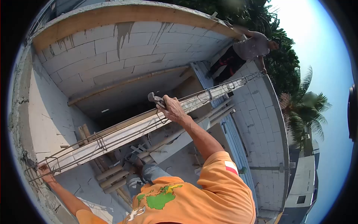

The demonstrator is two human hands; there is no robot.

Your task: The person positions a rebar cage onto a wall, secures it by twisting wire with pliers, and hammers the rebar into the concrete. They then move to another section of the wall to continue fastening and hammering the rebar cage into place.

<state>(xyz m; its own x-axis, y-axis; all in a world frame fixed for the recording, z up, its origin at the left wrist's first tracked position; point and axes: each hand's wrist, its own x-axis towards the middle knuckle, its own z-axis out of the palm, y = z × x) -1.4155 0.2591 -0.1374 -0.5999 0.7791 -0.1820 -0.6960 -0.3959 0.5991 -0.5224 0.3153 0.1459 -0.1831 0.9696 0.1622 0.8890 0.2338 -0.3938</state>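
My right hand (172, 108) is closed around metal pincers (156, 99), their head pointing up and left, above the middle of a long rebar cage (100, 142). The cage runs diagonally along a pale narrow beam (123, 136). At the lower left, my left hand (45, 172) is at the near end of the cage, beside a square stirrup (53, 164). Its fingers are partly hidden by the bars, and their grip is unclear. Near the far end of the cage, another person (250, 46) in a grey shirt has one hand at the bars.
A block wall (112, 52) with a wooden board (104, 15) along its top rises ahead. Another block wall (261, 130) stands on the right. Below are round poles (112, 179), blue metal sheets (236, 145) and a dark deep gap. Rough concrete (22, 123) edges the left.
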